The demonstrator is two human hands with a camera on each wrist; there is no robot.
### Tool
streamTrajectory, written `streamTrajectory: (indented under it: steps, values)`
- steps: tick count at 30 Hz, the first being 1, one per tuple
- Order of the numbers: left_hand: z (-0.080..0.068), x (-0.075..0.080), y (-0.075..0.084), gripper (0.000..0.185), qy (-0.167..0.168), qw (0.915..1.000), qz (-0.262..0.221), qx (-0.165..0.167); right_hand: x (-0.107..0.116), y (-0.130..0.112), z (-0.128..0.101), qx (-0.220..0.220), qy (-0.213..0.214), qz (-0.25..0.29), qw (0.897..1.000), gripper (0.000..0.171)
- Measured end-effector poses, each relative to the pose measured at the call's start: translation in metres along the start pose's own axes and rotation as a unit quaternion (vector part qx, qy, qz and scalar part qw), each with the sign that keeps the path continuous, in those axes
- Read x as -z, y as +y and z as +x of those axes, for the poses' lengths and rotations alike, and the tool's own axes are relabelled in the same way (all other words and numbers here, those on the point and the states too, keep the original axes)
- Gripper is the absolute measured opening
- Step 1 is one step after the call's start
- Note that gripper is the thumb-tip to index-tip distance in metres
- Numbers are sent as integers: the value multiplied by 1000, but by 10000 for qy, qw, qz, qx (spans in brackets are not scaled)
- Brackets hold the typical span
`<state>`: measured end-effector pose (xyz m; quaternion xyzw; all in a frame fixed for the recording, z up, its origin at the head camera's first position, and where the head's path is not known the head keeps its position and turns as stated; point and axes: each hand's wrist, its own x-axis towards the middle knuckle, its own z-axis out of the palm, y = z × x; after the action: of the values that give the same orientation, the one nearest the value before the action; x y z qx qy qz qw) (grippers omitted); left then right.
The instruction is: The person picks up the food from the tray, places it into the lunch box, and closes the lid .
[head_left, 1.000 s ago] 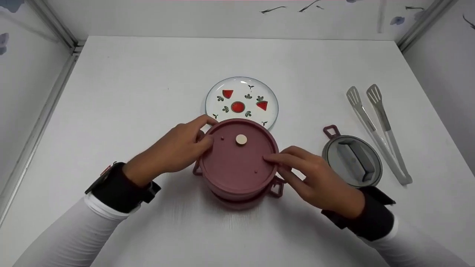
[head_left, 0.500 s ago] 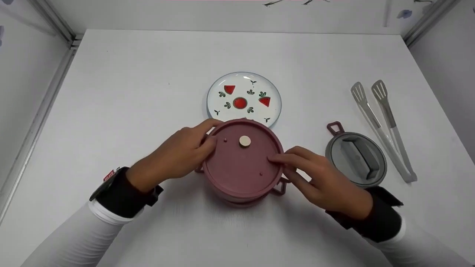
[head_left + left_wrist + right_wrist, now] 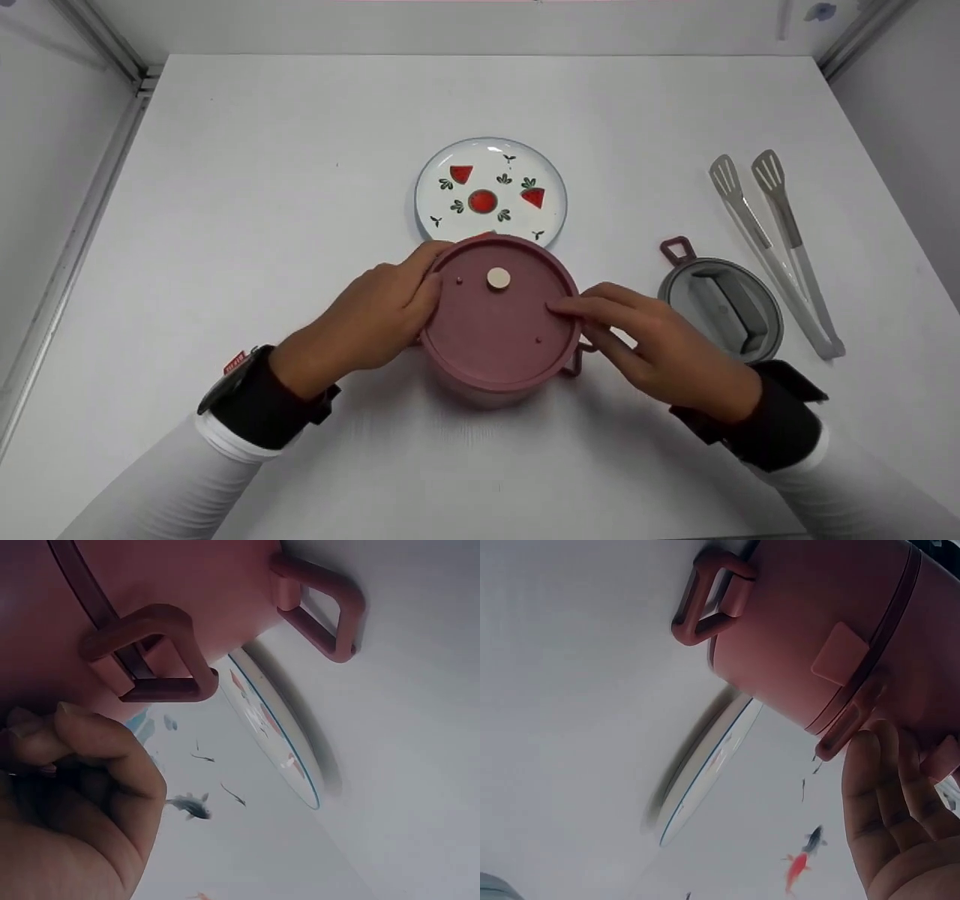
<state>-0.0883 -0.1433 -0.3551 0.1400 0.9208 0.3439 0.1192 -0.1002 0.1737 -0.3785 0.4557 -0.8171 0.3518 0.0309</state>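
Both hands are working the stacked pink lunch container (image 3: 499,319), which is standing on the worktop (image 3: 225,187) near the front edge, centre.

Left hand (image 3: 371,319) is cupping the container's left flank; its fingers (image 3: 420,289) are curling round the lid rim, thumb side on the lid edge. Right hand (image 3: 660,349) is sitting at the container's right; its fingers (image 3: 581,307) are lying fairly straight, tips pressing on the lid (image 3: 499,307) near its right edge, and lower fingers are reaching toward the side loop handle (image 3: 576,360).

Judging by this, the step in hand is seating or turning the lid on the top tier. Next move probably calls for even pressure from both sides while the body is kept from sliding.

Wrist views are showing two tiers with loop handles (image 3: 154,652) and a clasp tab (image 3: 840,652); whether the clasp is latched, cannot tell.

Right of the container, just beside the right hand: a grey lid (image 3: 724,307) lying upturned. Further right: metal tongs (image 3: 780,240), well apart.

Behind the container, just beyond or touching it: a strawberry-patterned plate (image 3: 491,191). It is crowding any push away from the body.
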Motion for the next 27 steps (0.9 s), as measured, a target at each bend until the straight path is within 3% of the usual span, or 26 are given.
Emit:
streamTrajectory:
  steps: [8,12,16,20,23,27]
  values:
    - [9,-6,6,39,341,9993,158,-51,8,15,6,183,275,-157,9993,49]
    - [16,-8,12,40,477,9973,555,-42,13,21,4,126,327,-259,9990,50]
    - [18,-12,11,41,684,9945,794,54,9,26,2,-11,471,21,9989,50]
    - [19,-16,6,40,842,9955,426,25,-1,27,-1,-300,829,634,9941,53]
    - [20,-19,0,40,966,9952,18,-157,-10,26,-2,-907,1021,1504,9791,50]
    - [24,-23,-5,41,888,9936,-586,-377,-19,28,0,-1659,1190,2835,9370,43]
